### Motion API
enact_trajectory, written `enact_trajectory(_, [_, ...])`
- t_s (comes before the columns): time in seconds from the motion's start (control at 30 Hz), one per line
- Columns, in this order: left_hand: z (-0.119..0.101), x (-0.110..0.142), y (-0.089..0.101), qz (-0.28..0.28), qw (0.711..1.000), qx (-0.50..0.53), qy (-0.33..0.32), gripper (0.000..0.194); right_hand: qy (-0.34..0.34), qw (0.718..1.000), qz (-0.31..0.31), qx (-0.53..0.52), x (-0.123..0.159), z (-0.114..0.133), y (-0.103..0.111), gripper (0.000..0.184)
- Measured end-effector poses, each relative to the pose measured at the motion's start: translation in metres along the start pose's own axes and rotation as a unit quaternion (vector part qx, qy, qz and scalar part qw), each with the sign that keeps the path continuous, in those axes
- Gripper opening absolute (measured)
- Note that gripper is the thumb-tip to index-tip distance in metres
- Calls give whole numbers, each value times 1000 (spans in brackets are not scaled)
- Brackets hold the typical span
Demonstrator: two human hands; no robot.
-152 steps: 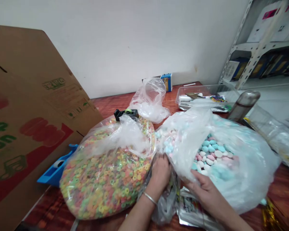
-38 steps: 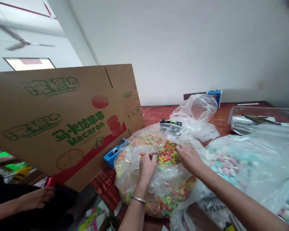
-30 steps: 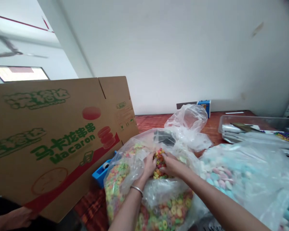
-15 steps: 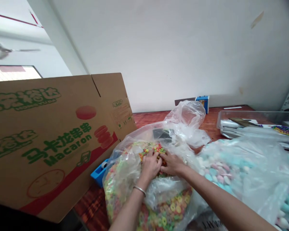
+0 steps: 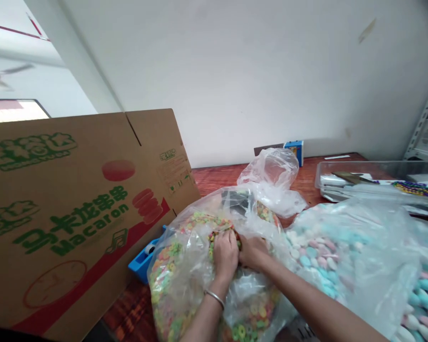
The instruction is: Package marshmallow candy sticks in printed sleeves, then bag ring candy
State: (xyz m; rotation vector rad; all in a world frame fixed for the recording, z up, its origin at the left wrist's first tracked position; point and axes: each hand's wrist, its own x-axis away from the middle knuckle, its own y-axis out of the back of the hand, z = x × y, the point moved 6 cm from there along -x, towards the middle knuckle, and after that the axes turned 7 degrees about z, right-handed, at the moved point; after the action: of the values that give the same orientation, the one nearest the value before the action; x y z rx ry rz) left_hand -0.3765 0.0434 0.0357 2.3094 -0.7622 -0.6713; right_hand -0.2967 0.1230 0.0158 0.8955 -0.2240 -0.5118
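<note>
A large clear plastic bag (image 5: pixel 192 256) full of multicoloured ring-shaped pieces (image 5: pixel 248 327) lies in front of me. Both hands are at its opening, side by side and nearly touching. My left hand (image 5: pixel 226 249), with a bangle (image 5: pixel 215 299) on the wrist, has its fingers curled together and pointing down among the rings. My right hand (image 5: pixel 254 251) comes in from the right, its fingers bent inward and mostly hidden by the hand. What either hand grips is hidden from view.
Left stands a big cardboard carton (image 5: pixel 92 204), with a blue tape dispenser (image 5: pixel 144 261) beside it. To the right lies a bag of pastel pieces (image 5: pixel 321 251). Behind are crumpled clear plastic (image 5: pixel 271 173), a small blue box (image 5: pixel 295 151) and a clear tray (image 5: pixel 360 166) of items.
My fingers, earlier spread over the rings, are now curled more tightly, and the hands sit slightly lower. Plastic covers more of the rings. The view has shifted a little to the right.
</note>
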Motion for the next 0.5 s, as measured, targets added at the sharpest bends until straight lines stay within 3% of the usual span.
enact_trajectory(0.1, [7, -2, -6, -32, 992, 102, 70, 31, -29, 999, -7, -42, 3, 2, 1, 26])
enact_trajectory(0.23, [4, -4, -13, -66, 951, 275, 122, 32, -43, 991, -46, -115, 3, 12, 7, 30])
enact_trajectory(0.37, [-15, -10, -9, -76, 896, 416, 136, 35, -44, 975, -99, -194, -3, 27, 18, 28])
enact_trajectory(0.5, [-41, -14, 8, -76, 856, 493, 134, 30, -19, 955, -151, -253, -5, 48, 44, 24])
